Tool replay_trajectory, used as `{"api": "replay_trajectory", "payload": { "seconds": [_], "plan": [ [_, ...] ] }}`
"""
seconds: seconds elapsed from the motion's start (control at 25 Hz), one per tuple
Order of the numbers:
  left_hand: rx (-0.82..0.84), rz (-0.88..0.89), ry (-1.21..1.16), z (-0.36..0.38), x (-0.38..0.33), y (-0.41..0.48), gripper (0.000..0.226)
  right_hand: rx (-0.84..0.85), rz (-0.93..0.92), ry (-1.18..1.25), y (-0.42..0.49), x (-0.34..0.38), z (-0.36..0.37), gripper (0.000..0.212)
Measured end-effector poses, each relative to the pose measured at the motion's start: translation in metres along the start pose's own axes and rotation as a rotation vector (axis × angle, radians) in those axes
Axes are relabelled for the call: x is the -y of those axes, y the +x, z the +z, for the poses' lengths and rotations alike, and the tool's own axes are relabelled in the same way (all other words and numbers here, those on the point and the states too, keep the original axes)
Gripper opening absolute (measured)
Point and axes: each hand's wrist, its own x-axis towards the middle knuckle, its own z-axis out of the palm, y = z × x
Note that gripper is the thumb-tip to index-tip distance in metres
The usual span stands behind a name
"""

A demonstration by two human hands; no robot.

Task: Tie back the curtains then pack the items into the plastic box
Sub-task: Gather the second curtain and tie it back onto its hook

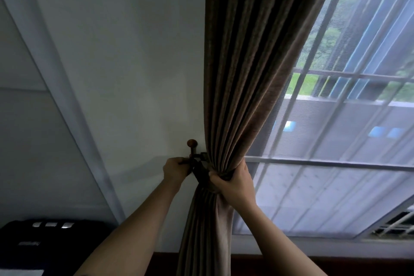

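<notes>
Curtain (246, 74) bunched mid-frame; right hand (233, 184) clamps it, left hand (175, 169) pinches tieback (200, 171) at hook (192, 144). Packing not started, I'd judge.

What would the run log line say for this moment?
step: tying curtain | left hand: tieback at hook | right hand: gripping curtain | box: unseen

Both arms raised; left hand (176, 169) fingers pinched shut, right hand (233, 180) fingers clenched tight.
</notes>
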Motion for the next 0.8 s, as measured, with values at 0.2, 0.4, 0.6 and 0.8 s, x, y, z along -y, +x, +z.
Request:
{"api": "replay_trajectory", "payload": {
  "seconds": [0.2,0.4,0.6,0.8],
  "plan": [
    [-0.001,0.058,0.156,-0.001,-0.006,0.011,0.020,0.020,-0.013,-0.021,0.002,-0.002,-0.001,0.075],
    [0.177,-0.164,-0.342,-0.016,-0.012,0.008,0.027,0.042,-0.037,-0.036,0.004,-0.005,-0.003,0.079],
    [0.238,-0.274,-0.673,-0.015,-0.014,-0.001,0.036,0.056,-0.032,0.123,0.004,-0.008,-0.003,0.078],
    [0.410,-0.176,-0.498,0.013,0.010,-0.038,0.041,0.353,0.043,0.160,0.001,-0.037,-0.015,0.097]
  ]
}}
